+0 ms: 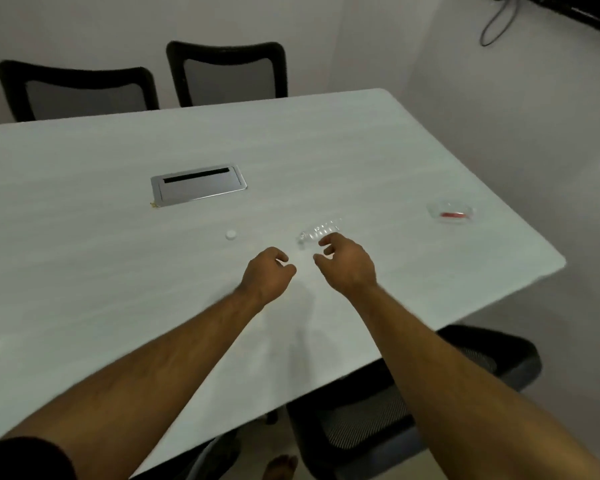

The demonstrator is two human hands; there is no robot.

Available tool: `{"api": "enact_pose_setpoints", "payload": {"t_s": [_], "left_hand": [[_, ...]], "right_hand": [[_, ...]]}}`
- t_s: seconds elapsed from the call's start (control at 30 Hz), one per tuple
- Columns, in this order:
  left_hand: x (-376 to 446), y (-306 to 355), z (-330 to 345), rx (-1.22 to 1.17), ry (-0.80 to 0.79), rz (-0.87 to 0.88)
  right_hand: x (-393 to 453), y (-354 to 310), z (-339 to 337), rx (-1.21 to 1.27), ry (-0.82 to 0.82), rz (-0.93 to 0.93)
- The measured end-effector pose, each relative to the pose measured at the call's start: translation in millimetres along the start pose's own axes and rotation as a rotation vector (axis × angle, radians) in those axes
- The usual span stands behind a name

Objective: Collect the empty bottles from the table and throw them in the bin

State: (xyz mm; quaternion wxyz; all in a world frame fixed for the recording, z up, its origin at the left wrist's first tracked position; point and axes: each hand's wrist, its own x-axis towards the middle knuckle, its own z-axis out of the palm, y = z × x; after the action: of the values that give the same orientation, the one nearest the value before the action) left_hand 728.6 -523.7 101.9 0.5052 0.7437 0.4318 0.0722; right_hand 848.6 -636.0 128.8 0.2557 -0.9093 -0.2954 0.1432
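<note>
A clear, crumpled plastic bottle [317,232] lies on its side on the white table [118,271], its neck pointing left. My right hand [345,263] hovers just in front of it with fingers curled apart and fingertips close to the bottle, holding nothing. Left of that, my left hand [269,273] hangs over the table with loosely curled fingers, also empty. A small white bottle cap [231,234] rests on the table to the left of the bottle. No bin is in view.
A clear plastic container with something red inside [451,212] sits near the table's right edge. A metal cable hatch [198,183] is set into the table. Two black chairs [227,72] stand at the far side, another chair [413,403] at the near right.
</note>
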Motion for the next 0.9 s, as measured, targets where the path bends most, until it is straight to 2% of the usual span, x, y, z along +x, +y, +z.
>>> {"api": "enact_pose_setpoints", "payload": {"t_s": [0.17, 0.33, 0.47, 0.53, 0.6, 0.77, 0.83, 0.9], "left_hand": [[64.2, -6.3, 32.6, 0.064, 0.055, -0.087], [112.5, -3.5, 60.6, 0.092, 0.157, -0.147], [135.0, -3.0, 72.8, 0.078, 0.261, -0.205], [139.7, -5.0, 70.9, 0.064, 0.327, -0.24], [142.8, -9.4, 61.0, 0.074, 0.417, -0.278], [160.7, -35.0, 24.8, 0.142, 0.668, -0.375], [172.5, -46.2, 14.6, 0.217, 0.687, -0.431], [182.9, -54.6, 8.1, 0.336, 0.595, -0.492]], "right_hand": [[88.8, 43.3, 30.0, -0.312, -0.017, -0.237], [162.8, 72.4, 57.3, -0.429, -0.029, -0.487], [197.4, 73.3, 68.4, -0.561, -0.168, -0.563], [202.3, 65.5, 71.5, -0.507, -0.194, -0.56], [198.6, 51.2, 76.7, -0.328, -0.207, -0.521], [185.2, 21.0, 93.1, 0.136, -0.314, -0.245], [177.6, 17.3, 102.1, 0.279, -0.352, -0.146], [169.0, 14.2, 109.6, 0.405, -0.377, -0.059]]}}
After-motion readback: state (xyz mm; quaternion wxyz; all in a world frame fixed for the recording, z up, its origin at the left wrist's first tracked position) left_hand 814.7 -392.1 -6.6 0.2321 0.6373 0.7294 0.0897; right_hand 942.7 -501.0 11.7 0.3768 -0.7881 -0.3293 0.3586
